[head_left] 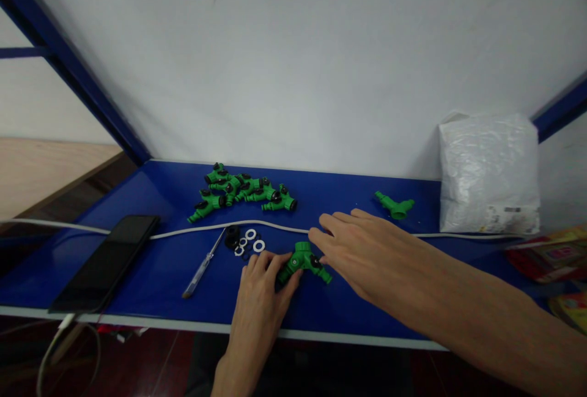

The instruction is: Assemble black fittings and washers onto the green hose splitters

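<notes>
A green Y-shaped hose splitter with black valve levers lies on the blue tabletop near its front edge. My left hand grips its left branch between thumb and fingers. From the right, my right hand reaches in with curled fingers, its thumb tip at the black lever on the right branch. The exact contact there is partly hidden. Left of my hands lie several white washers and black rings, beside a screwdriver with a clear handle.
Several green splitters with black parts are grouped at the back left. One plain green splitter body lies at the back right, near a white plastic-wrapped package. A white cable crosses the table, passing a black phone. Colourful packets sit far right.
</notes>
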A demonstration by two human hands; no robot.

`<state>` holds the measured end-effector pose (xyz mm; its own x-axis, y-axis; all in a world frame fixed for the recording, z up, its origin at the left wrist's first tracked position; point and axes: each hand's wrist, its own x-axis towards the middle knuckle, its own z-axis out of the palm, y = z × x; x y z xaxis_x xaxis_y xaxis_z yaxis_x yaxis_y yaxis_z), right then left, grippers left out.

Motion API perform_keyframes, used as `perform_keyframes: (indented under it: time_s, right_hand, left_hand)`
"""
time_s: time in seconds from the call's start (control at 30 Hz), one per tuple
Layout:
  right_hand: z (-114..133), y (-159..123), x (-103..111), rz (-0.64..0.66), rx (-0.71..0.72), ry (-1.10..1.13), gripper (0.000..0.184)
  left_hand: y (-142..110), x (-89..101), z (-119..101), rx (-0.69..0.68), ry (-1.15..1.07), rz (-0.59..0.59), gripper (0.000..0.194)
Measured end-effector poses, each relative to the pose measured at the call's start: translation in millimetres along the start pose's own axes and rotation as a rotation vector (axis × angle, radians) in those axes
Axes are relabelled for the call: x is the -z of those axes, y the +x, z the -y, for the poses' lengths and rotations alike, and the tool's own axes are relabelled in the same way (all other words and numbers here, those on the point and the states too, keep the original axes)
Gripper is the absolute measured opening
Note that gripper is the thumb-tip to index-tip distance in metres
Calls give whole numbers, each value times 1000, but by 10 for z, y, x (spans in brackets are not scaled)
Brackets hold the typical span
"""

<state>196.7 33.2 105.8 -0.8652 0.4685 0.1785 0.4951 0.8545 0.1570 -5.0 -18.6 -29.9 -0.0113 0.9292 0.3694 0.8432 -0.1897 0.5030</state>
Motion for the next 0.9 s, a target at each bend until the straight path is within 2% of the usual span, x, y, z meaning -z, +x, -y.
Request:
perform_keyframes:
  time_s: [0.13,0.4,0.53,0.67,0.8,0.9]
  right_hand:
    - [-4,4,3,28,30,61,44]
    - [-71,-51,-20,31,49,150,37]
    - [-45,-22,-40,46,-41,91,21]
    - [-23,16,-20,32,-8,-9,16]
    - [-32,-14,18,-4,40,-78,21]
    - [-47,-59,49,7,74,-36,38]
  left_hand:
    - [-4,16,-14,6,9,10,20]
    - [-5,30,-32,13,10,16,21]
    - [-7,39,-38,10,-2,13,21]
    - [-6,48,-41,17,-8,29,20]
    - [-10,38,-31,15,-1,15,20]
    - [-12,29,-26,16,-3,24,20]
